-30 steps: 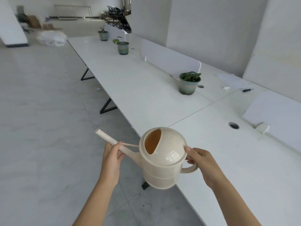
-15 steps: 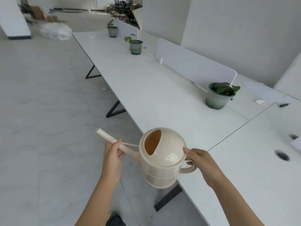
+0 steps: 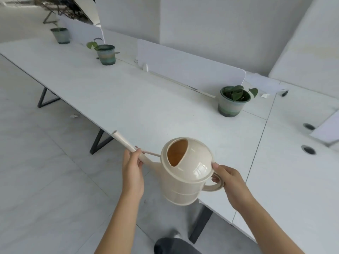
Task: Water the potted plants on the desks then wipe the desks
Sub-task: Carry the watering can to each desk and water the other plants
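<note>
Far pot (image 3: pixel 60 35) and middle pot (image 3: pixel 106 54) stand on the desk (image 3: pixel 128 99), each holding a plant. Left hand (image 3: pixel 132 173) pinches the spout (image 3: pixel 126 143). Cream watering can (image 3: pixel 185 173), contents not discernible, is held at the desk edge. Right hand (image 3: pixel 229 182) wraps the handle (image 3: pixel 216 184). Near pot (image 3: pixel 232 101) holds green leaves.

nearest potted plant (image 3: pixel 233 100) closer — desk (image 3: pixel 146 107) nearer

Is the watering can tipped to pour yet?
No, the watering can is roughly upright: spout angles up, no water leaving it, nearest potted plant well away.
</note>
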